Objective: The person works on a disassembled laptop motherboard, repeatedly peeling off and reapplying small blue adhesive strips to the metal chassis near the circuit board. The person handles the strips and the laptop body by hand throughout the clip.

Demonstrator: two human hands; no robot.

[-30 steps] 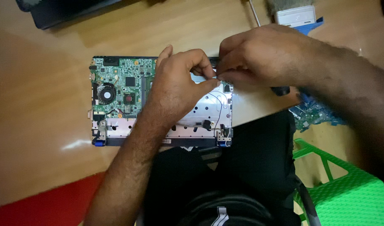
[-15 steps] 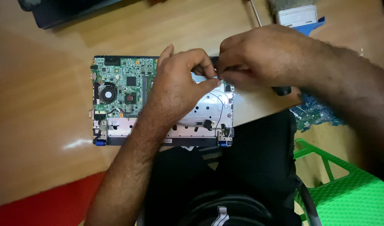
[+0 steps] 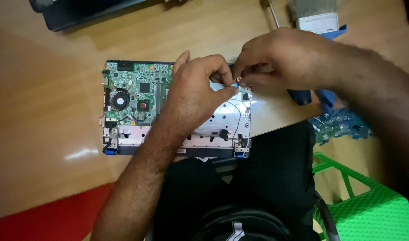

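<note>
An opened laptop base (image 3: 124, 143) lies on the wooden table, showing a green motherboard (image 3: 142, 89) with a round fan (image 3: 120, 100) and a silver metal plate (image 3: 231, 117). My left hand (image 3: 193, 96) reaches over its middle, thumb and forefinger pinched at the upper right corner. My right hand (image 3: 285, 60) comes in from the right and pinches a small gold-coloured connector (image 3: 238, 79) on the end of a thin black wire (image 3: 236, 116). The fingertips of both hands meet at that spot, and they hide the corner beneath them.
A dark laptop part (image 3: 79, 13) lies at the table's far left edge. A screwdriver shaft (image 3: 271, 15) and a white box (image 3: 319, 21) are at the far right. A blue object (image 3: 322, 96), a loose circuit board (image 3: 342, 127) and a green plastic stool (image 3: 369, 205) are on my right.
</note>
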